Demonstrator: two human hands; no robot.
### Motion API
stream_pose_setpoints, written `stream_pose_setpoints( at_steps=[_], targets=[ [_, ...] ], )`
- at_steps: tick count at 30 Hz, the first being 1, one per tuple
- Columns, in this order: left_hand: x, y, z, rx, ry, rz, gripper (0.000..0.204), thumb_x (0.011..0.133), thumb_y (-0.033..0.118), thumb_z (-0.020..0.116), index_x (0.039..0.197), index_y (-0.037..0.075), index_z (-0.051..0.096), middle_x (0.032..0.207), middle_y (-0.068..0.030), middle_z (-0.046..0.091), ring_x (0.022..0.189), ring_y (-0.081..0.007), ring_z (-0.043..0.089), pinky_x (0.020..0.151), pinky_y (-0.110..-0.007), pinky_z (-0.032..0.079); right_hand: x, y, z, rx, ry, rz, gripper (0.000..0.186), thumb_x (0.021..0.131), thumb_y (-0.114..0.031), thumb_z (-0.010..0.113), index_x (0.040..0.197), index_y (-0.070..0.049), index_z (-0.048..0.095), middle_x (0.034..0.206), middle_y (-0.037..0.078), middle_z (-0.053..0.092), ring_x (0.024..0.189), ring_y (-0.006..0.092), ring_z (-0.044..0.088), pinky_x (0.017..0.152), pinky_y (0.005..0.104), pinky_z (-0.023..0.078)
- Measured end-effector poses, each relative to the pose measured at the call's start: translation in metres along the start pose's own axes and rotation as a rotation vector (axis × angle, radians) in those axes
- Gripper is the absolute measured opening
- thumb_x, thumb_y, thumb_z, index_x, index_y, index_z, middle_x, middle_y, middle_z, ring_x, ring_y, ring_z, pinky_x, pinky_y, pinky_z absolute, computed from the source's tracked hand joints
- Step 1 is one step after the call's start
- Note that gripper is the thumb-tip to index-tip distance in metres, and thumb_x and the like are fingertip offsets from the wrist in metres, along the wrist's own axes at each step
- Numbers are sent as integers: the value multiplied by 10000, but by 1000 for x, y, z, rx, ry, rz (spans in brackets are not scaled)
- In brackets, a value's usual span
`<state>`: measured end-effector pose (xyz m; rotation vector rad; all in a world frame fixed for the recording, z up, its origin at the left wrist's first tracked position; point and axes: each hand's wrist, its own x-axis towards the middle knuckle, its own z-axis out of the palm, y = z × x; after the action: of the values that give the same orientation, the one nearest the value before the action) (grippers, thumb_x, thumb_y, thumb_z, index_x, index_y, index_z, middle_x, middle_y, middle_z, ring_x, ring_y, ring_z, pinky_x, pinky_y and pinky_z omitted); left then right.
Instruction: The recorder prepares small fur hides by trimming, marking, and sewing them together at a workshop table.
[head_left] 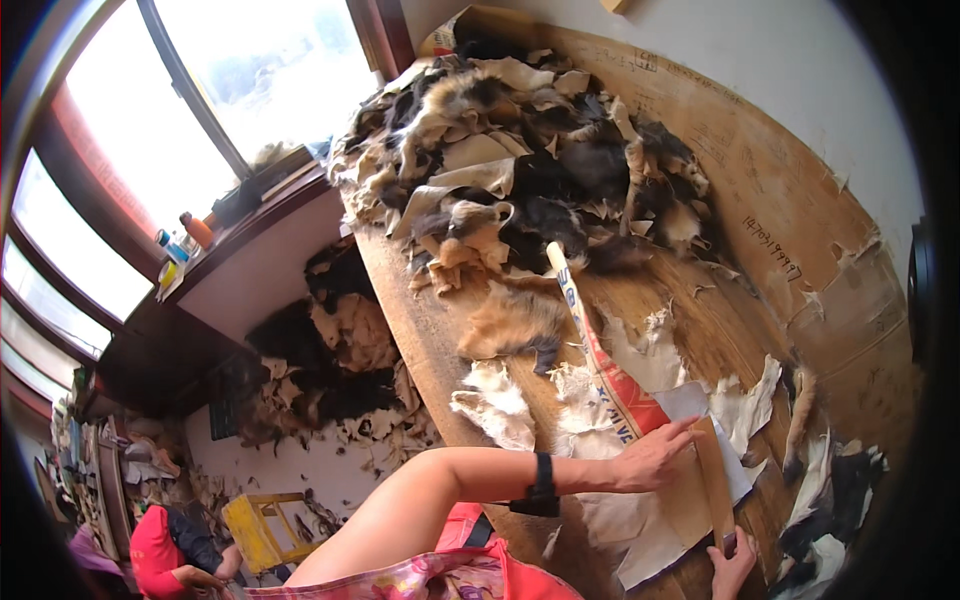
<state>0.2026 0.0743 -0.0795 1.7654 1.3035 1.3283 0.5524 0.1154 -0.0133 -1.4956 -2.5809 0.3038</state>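
My left hand (652, 457), with a black band on its wrist, lies with fingers stretched out over a tan sheet (650, 520) on the table. A narrow brown strip (714, 480) runs along the sheet's right edge, just past those fingertips. At the strip's near end my right hand (735, 568) is closed around a small dark thing I cannot make out. Beneath the sheet shows a pale grey-white sheet (684, 402). A long rolled or folded paper piece (606, 372), red and cream with printing, reaches from beside my left hand toward the fur heap.
A large heap of fur and hide scraps (540, 150) covers the table's far end. Loose pieces, including a tan fur (515, 320) and a black-and-white fur (830, 500), lie nearer. More fur (350, 340) is piled below left, near a yellow stool (265, 530) and another person (155, 550).
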Motion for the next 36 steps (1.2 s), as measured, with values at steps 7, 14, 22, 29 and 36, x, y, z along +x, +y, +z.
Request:
stream_pose_setpoints(
  at_steps=[7, 14, 22, 29, 36],
  targets=[
    [-56, 40, -136, 23, 483, -135, 448, 834, -112, 674, 1232, 92, 637, 1159, -79, 627, 910, -150, 647, 709, -270, 551, 18, 11, 2, -40, -73, -9, 581, 745, -275, 856, 1228, -14, 668, 1091, 246, 662, 1085, 426, 573, 953, 497, 462],
    [-87, -50, -340, 637, 1061, -384, 113, 912, 123, 688, 1005, 60, 702, 1020, -119, 612, 820, -221, 625, 731, -342, 531, -3, -77, -17, 7, 258, 95, 478, 844, -261, 790, 1226, -1, 664, 1214, 229, 648, 1172, 398, 583, 1024, 460, 459],
    [-55, -85, -386, 601, 1048, -408, 200, 879, 202, 728, 882, 26, 635, 854, -132, 645, 832, -302, 632, 755, -424, 497, -12, -162, -12, 12, 374, 78, 284, 927, -228, 708, 1125, -24, 720, 1183, 171, 677, 1117, 348, 627, 992, 443, 482],
    [-131, -63, -302, -598, 799, -842, 171, 929, 52, 678, 1078, 31, 598, 914, -15, 647, 750, -89, 610, 606, -218, 509, 8, -221, 27, 63, 466, 46, 115, 933, -88, 651, 906, 5, 712, 966, 146, 708, 914, 334, 679, 824, 412, 545],
    [-138, -53, -316, -654, 438, -700, 235, 993, 161, 648, 1178, 17, 658, 1015, 29, 683, 843, -21, 566, 731, -203, 484, 76, -315, 75, 373, 173, -197, 246, 795, 47, 700, 1038, 11, 694, 1049, 176, 676, 976, 337, 655, 868, 432, 531]
  ],
)
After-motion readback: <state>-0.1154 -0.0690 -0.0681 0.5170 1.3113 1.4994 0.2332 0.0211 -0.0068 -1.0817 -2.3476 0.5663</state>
